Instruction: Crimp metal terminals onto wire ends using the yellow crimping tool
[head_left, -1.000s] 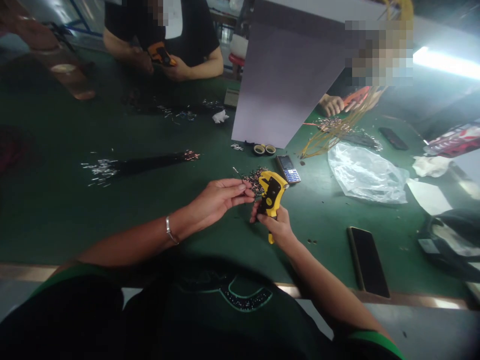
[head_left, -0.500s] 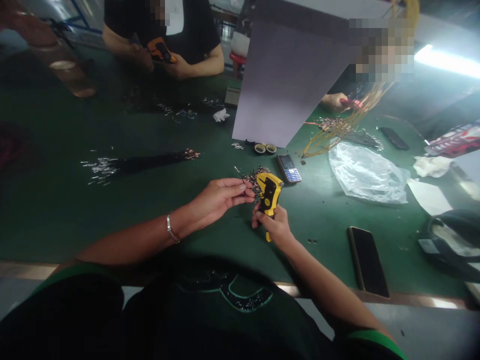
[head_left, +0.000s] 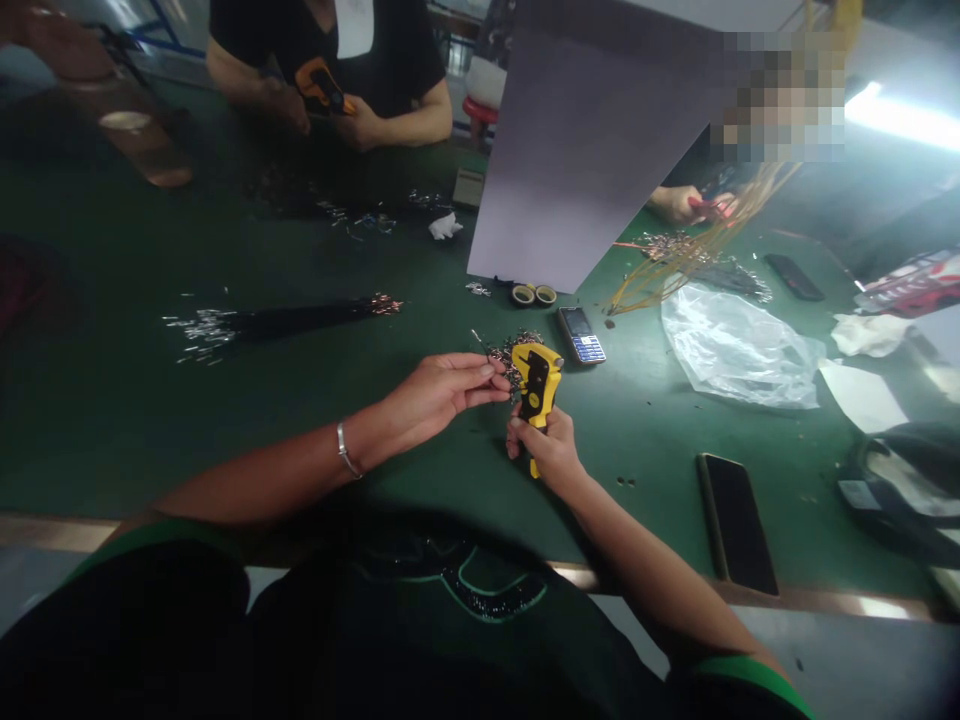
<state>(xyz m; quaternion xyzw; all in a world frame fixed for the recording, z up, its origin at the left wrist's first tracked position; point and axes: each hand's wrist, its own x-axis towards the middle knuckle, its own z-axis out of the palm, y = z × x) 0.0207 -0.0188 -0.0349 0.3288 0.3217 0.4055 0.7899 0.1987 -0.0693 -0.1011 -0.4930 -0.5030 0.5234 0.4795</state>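
Wearer's hands: two, left hand (head_left: 450, 388) and right hand (head_left: 553, 445). Hand tools: three, yellow tool (head_left: 540, 383), orange tool (head_left: 319, 82), red tool (head_left: 707, 208). Phones: two, keypad phone (head_left: 581, 336) and smartphone (head_left: 738, 523); one slim black object (head_left: 793, 277), type unclear. Tape rolls (head_left: 534, 295): two. Clear bag (head_left: 739, 345): one. Board (head_left: 577, 140): one. Bracelet (head_left: 343, 442): one. Co-workers (head_left: 409, 65) across: two. Black bundle (head_left: 292, 325): one. Wire heap (head_left: 527, 337) by the hands: one, strands too small to count.

The counter (head_left: 112, 420) has a green surface. A plain grey panel (head_left: 577, 150) stands upon it. At upper right, a tube lamp (head_left: 907, 118) shines very white; at upper left are blue bars (head_left: 163, 26).
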